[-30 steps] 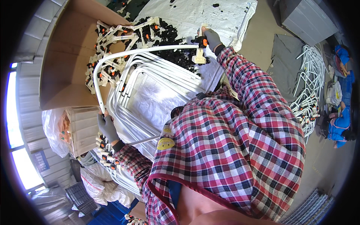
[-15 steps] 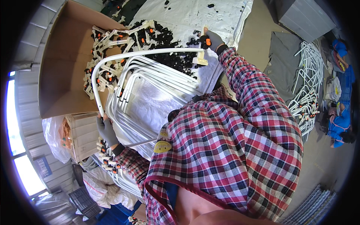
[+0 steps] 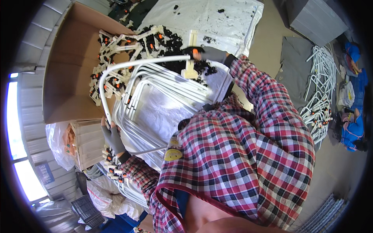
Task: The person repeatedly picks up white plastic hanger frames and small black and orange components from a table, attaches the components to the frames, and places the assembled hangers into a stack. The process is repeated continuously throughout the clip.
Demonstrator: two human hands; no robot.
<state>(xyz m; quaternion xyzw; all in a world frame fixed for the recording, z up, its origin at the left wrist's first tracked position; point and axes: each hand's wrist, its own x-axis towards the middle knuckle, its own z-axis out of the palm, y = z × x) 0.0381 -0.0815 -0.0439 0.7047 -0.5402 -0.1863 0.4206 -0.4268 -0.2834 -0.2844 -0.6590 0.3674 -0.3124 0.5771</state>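
A bent white metal tube (image 3: 144, 61) arches over the stack of frames in front of me. My left hand (image 3: 113, 140), in a grey glove with bare fingertips, is closed around the tube's lower left part. At its upper right, a cream plastic bracket (image 3: 189, 70) with a black and orange fitting (image 3: 195, 53) sits across the tube. My gloved right hand (image 3: 213, 54) grips this fitting and is slightly blurred. The tube's tip is hidden at the bracket and hand. Below lie several stacked bent white tubes (image 3: 163, 88).
A large open cardboard box (image 3: 58, 77) stands at left, cream brackets (image 3: 128, 47) with orange parts beside it. Small black parts (image 3: 171, 40) cover part of the white sheet (image 3: 202, 15). More white tubes (image 3: 322, 73) lie far right, near people in blue (image 3: 352, 130).
My right hand and the bracket have moved left and slightly nearer, and less tube shows left of the bracket. My left hand stays on the tube with little movement.
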